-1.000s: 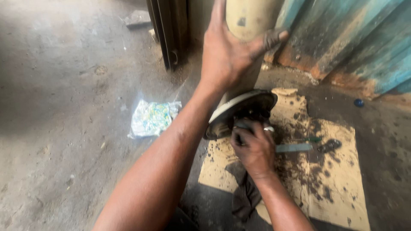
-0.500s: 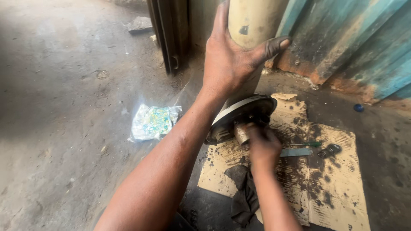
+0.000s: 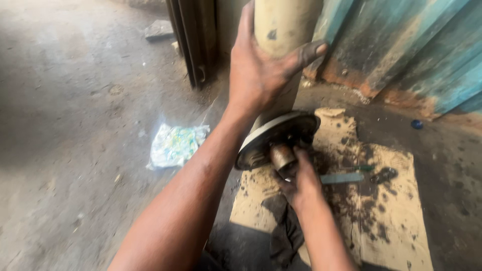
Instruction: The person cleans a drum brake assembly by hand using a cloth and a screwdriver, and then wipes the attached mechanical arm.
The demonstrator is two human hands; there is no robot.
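Your left hand (image 3: 261, 70) is clamped around the beige cylinder (image 3: 283, 30) and holds it upright, while your right hand (image 3: 301, 183) has its fingers closed on the brass-coloured hub (image 3: 282, 156) under the round flange (image 3: 278, 138), so you seem to be in the middle of working this hub by hand. I judge the next move needs a firm left grip while the right hand turns. All stands on stained cardboard (image 3: 396, 221) on a concrete floor (image 3: 75, 125), with a screwdriver (image 3: 346, 177), a dark rag (image 3: 286, 226), a crumpled wrapper (image 3: 175, 145) and a blue-green wall (image 3: 427, 55) around.
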